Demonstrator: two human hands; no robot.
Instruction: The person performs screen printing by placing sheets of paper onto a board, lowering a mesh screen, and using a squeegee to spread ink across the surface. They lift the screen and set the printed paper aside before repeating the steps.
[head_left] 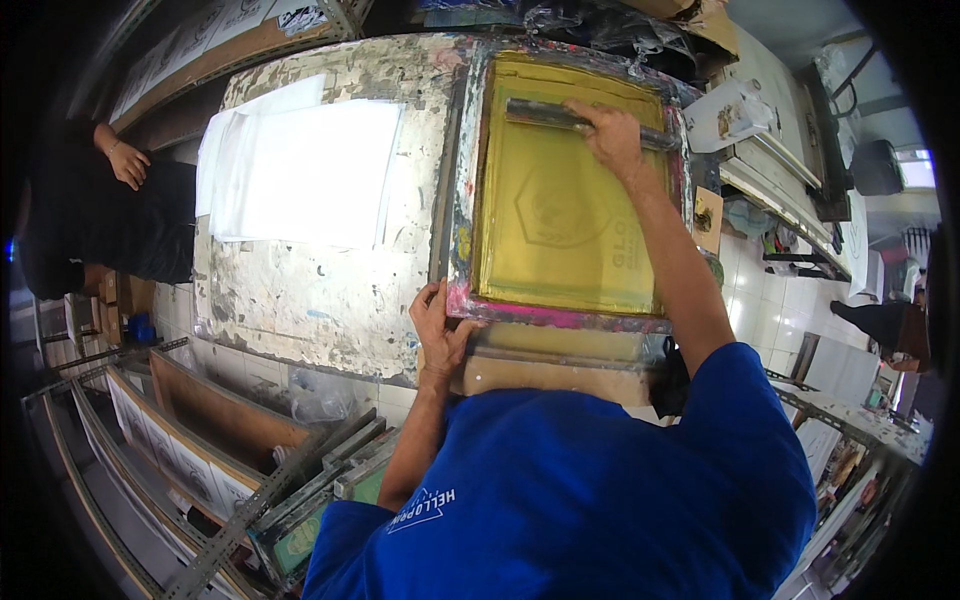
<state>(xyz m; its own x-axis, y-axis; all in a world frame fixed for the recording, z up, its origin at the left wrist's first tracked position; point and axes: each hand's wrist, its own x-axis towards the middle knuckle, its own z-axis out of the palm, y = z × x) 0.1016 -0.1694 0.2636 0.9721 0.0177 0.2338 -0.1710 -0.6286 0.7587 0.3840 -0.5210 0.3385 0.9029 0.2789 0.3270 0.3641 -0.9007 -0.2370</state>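
Observation:
A screen-printing frame (pixel 560 316) with a yellow-green mesh lies on the paint-stained table in front of me. A crest-like design and some lettering show faintly in the mesh. My right hand (pixel 612 138) is closed on a long dark squeegee (pixel 545 113), which lies crosswise near the far end of the mesh. At the frame's near left corner, my left hand (pixel 440 328) grips the pink-smeared edge with its fingers on top; part of the thumb side is hard to make out.
A stack of white sheets (pixel 300 180) covers part of the worn table (pixel 300 290) to the left. Beyond it, a person in dark clothes (pixel 120 220) stands at the table's side. Racks of boards (pixel 230 440) stand lower left. A white container (pixel 728 115) sits to the right.

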